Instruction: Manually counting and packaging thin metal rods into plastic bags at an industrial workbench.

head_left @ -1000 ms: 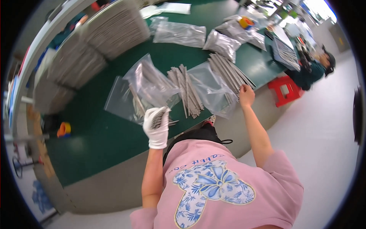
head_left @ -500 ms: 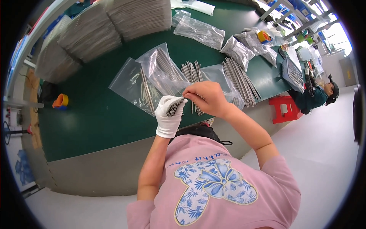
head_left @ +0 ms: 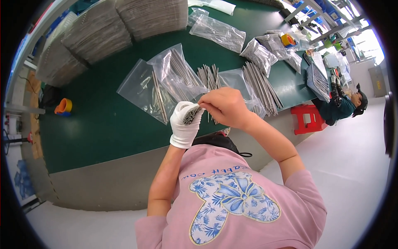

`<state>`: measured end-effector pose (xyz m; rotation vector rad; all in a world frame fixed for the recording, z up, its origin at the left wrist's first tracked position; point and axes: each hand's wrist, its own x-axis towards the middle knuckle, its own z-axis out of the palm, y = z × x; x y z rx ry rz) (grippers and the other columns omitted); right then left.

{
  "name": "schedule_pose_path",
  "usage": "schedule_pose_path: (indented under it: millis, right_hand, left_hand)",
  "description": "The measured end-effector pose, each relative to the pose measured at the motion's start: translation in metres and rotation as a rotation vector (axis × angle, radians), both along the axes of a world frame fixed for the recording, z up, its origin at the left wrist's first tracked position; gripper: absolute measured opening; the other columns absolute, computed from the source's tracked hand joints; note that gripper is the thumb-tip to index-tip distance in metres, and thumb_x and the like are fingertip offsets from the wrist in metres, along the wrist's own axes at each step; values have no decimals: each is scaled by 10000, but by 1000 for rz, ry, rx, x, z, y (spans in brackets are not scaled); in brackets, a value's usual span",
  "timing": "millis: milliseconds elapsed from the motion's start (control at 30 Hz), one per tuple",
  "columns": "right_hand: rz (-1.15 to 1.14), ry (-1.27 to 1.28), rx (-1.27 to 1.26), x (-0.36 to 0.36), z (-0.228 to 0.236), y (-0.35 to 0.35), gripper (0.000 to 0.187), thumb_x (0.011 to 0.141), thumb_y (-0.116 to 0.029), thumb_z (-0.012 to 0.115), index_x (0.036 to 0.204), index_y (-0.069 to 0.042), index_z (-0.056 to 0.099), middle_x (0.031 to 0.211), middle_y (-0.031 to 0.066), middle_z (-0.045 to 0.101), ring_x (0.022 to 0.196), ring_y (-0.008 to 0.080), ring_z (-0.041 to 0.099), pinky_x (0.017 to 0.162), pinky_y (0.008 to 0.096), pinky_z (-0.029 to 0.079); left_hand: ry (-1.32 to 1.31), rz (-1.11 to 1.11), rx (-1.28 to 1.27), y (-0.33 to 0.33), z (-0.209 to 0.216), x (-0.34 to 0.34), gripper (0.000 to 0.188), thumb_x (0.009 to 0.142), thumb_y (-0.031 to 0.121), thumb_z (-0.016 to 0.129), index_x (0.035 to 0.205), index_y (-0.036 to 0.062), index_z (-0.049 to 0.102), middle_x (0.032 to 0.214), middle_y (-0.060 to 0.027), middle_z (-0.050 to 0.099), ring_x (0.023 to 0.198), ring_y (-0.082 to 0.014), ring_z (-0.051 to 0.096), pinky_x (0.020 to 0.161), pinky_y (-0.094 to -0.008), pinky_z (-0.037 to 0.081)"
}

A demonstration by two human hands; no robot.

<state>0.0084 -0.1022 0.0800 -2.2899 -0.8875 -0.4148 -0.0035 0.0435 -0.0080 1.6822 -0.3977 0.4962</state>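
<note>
My left hand (head_left: 182, 128), in a white glove, is wrapped round a bundle of thin metal tubes (head_left: 190, 116) whose hollow ends point toward me. Bare and pinched, my right hand (head_left: 226, 106) meets the gloved fingertips at the bundle's edge; what its fingers grip, if anything, is too small to make out. Just beyond the hands lies a short row of loose metal rods (head_left: 208, 75). A clear plastic bag (head_left: 173, 66) with rods inside lies left of that row, and a flatter clear bag (head_left: 139, 89) with a few rods on it lies further left.
A larger pile of metal rods (head_left: 261, 89) lies to the right on the green table (head_left: 99, 137). Wrapped stacks (head_left: 97, 31) stand at the back left. Yellow tape (head_left: 63, 106) sits at the left. Filled bags (head_left: 258, 56) lie at the back right, near a co-worker (head_left: 346, 103) and red stool (head_left: 307, 119).
My view has shifted slightly. Both hands stay together at the tube bundle, with the right fingers in nearly the same pinch; nothing else has visibly moved.
</note>
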Motion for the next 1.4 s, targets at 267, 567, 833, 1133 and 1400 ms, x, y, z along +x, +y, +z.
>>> schedule_pose_path:
  millis: [267, 567, 833, 1133, 1400]
  right_hand:
    - [-42, 34, 93, 2, -2, -4, 46, 746, -24, 623, 782, -49, 612, 673, 71, 605, 575, 234, 576, 523, 307, 431]
    - [-43, -73, -71, -2, 7, 0, 76, 697, -46, 651, 758, -62, 608, 672, 45, 611, 571, 230, 579, 515, 316, 436]
    - [-68, -94, 52, -2, 4, 1, 76, 693, -40, 653, 750, -70, 612, 666, 55, 609, 568, 235, 577, 516, 315, 435]
    - [-111, 56, -287, -4, -6, -8, 96, 745, -174, 616, 818, -113, 610, 726, 28, 592, 654, 250, 577, 579, 377, 440]
    - [-448, -110, -30, 4, 36, -72, 80, 734, -114, 626, 799, -67, 627, 712, 76, 620, 615, 241, 599, 550, 326, 465]
  left_hand:
    - [7, -23, 1, -1, 0, -1, 248, 647, -54, 714, 844, 50, 604, 797, -75, 573, 698, -190, 565, 629, -264, 460]
    - [-2, -5, 15, 0, 1, -1, 242, 650, -15, 725, 844, 66, 606, 769, -81, 578, 680, -222, 573, 609, -292, 467]
    - [7, -7, 19, 0, 2, 0, 246, 644, -18, 728, 841, 66, 609, 765, -77, 578, 674, -217, 573, 610, -287, 465]
    - [12, -20, 57, 0, 2, -1, 199, 667, -10, 724, 831, 40, 622, 775, -86, 573, 687, -211, 564, 630, -280, 455]
    - [50, 17, 19, -1, 0, -3, 207, 672, -78, 707, 827, 18, 609, 790, -69, 579, 706, -165, 559, 651, -264, 463]
